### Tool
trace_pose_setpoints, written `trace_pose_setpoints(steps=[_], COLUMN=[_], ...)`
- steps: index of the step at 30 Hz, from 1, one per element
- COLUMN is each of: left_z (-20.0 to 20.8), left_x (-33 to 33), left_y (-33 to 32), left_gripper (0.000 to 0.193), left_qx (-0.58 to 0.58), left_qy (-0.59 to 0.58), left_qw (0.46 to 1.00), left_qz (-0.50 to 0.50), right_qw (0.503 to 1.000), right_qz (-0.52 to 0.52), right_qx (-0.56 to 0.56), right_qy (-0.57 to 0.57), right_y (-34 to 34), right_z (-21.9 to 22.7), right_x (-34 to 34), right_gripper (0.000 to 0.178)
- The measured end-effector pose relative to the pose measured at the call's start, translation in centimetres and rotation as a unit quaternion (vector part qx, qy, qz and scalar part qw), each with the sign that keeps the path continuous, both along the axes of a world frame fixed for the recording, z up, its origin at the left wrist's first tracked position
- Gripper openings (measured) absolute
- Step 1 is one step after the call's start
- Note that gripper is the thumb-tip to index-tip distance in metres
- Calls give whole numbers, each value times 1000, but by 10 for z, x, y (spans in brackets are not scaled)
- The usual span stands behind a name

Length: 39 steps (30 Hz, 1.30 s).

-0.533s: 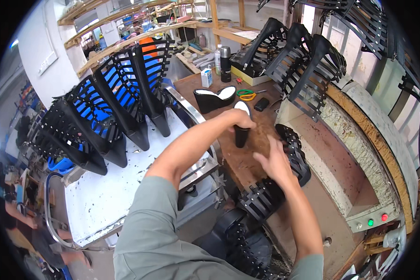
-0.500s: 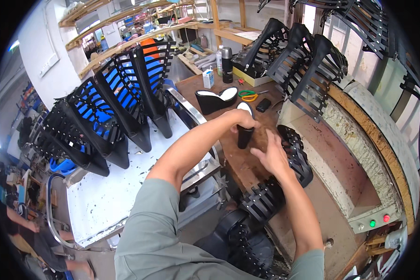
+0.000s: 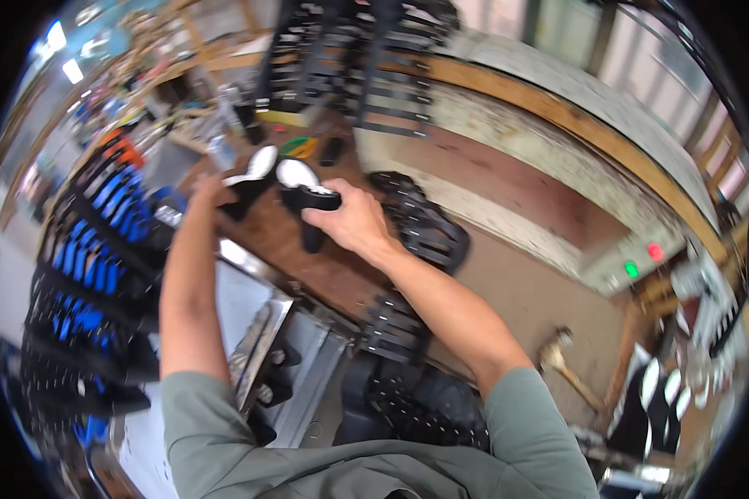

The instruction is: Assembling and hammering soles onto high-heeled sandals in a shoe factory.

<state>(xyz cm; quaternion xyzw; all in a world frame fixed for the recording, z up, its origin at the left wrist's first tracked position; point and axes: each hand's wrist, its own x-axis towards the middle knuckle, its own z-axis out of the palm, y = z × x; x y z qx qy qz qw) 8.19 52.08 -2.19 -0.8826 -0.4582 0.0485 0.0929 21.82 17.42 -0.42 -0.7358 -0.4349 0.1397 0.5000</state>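
My right hand (image 3: 354,218) is closed round a black wedge shoe sole (image 3: 310,202), thumb on its near side. The sole has a white top and stands over the brown bench top. To its left is a second black wedge sole (image 3: 250,190), also white on top. My left hand (image 3: 212,191) is closed on its left end, though motion blurs the fingers. Just beyond the soles lie orange-and-green handled scissors (image 3: 300,148) and a small black object (image 3: 332,151).
Black strappy boot uppers lie right of the bench (image 3: 420,220) and at its near edge (image 3: 395,326). More tall black boots (image 3: 100,291) stand on the left. A pale machine housing with a green button (image 3: 632,269) and a hammer (image 3: 567,366) are on the right.
My view has turned to the right. My left hand has moved off the nearer wedge sole to the other one. My right hand, open before, now grips the nearer sole.
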Motion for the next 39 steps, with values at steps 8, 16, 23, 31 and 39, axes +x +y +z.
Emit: trace_pose_setpoints(steps=[8, 16, 23, 31, 39], left_z=[12, 130, 184, 126, 57], left_x=[7, -14, -55, -48, 61], left_y=[8, -160, -363, -488, -541], left_gripper=[64, 53, 37, 43, 43], left_qx=[-42, 141, 139, -27, -132], left_qy=[-91, -293, -448, -411, -351], left_qw=[995, 945, 865, 817, 824], left_qz=[-1, -33, -178, -404, -424], right_qw=[934, 916, 943, 949, 982], right_qz=[-119, -357, -263, -276, -18], right_qx=[251, 177, 181, 140, 128], right_qy=[226, 56, 97, 60, 136], right_y=[-286, -356, -274, -259, -363], right_z=[30, -29, -68, -79, -59], right_x=[-15, 71, 248, 257, 9], right_gripper=[47, 36, 53, 64, 85])
